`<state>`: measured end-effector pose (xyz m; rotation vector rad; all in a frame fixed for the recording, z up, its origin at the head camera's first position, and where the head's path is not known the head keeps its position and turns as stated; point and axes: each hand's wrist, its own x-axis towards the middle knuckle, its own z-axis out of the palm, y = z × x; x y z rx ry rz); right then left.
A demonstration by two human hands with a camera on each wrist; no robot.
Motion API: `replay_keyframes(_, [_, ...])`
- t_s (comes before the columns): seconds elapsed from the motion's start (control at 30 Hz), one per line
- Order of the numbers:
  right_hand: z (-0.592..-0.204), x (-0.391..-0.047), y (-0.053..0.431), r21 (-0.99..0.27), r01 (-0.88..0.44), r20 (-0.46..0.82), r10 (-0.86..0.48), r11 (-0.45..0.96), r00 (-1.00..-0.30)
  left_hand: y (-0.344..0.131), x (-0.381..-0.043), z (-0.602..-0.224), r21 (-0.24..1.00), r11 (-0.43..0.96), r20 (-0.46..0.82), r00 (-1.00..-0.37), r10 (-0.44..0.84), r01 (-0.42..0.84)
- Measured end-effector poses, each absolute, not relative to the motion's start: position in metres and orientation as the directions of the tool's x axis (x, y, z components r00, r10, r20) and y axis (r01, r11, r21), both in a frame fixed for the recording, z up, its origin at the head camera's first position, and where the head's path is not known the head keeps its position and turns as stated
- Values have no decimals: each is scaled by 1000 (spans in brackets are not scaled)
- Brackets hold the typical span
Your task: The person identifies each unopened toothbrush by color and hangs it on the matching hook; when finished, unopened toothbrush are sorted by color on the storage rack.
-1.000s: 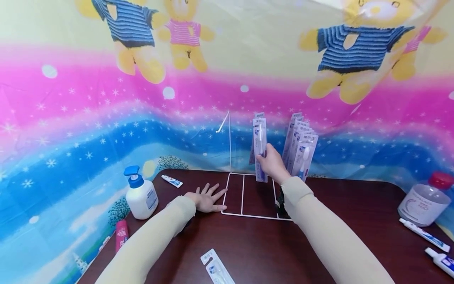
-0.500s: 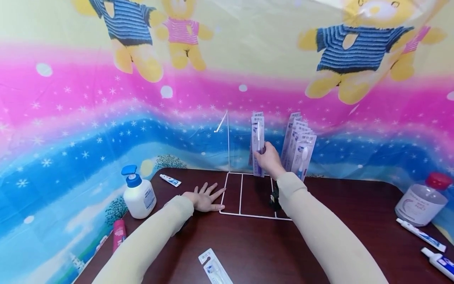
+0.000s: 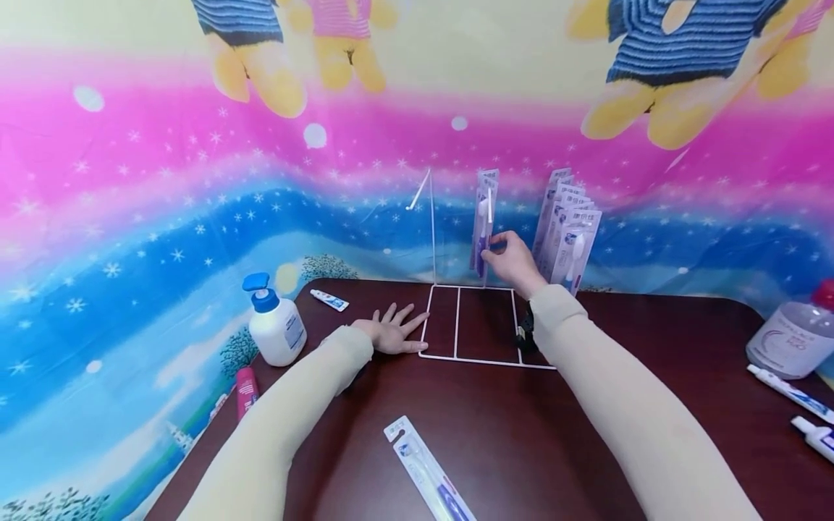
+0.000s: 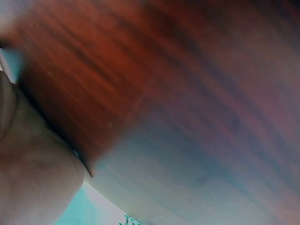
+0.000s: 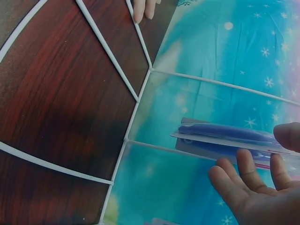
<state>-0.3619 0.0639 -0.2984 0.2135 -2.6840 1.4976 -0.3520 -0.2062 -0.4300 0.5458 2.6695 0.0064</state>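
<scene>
My right hand [image 3: 515, 260] pinches the lower part of a packaged purple toothbrush [image 3: 481, 235] between thumb and fingers; it hangs upright at the middle of a white wire rack [image 3: 457, 322]. Another pack sits right behind it. In the right wrist view the pack [image 5: 225, 131] is seen nearly edge-on, with the thumb above and the fingers below. My left hand [image 3: 394, 331] lies flat on the table, fingers spread, its fingertips at the left wire of the rack's base. Several more toothbrush packs [image 3: 576, 246] hang in a row on the right, partly behind the right hand.
One packaged toothbrush [image 3: 430, 470] lies on the dark table [image 3: 365, 449] in front. At left are a white pump bottle [image 3: 278, 329], a toothpaste tube [image 3: 329, 299] and a red tube [image 3: 246, 391]. A red-capped bottle [image 3: 791, 340] and two tubes are at right. A bare hook [image 3: 418, 192] sticks out at left.
The pack in my right hand has moved back towards the pack behind it and turned more edge-on. My left hand stays in place. The head view has tilted downward.
</scene>
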Motion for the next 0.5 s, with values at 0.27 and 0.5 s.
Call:
replay_keyframes(0.27, [-300,-349,69,-840,-111,75,-89,532,-993,-202,-351,-433,120,920,-380,-838,391,374])
replay_keyframes(0.5, [-299,-295,59,-650,-240,98,-233,721,-967,-205,-353,-425,117,918,-380,-837,393,378])
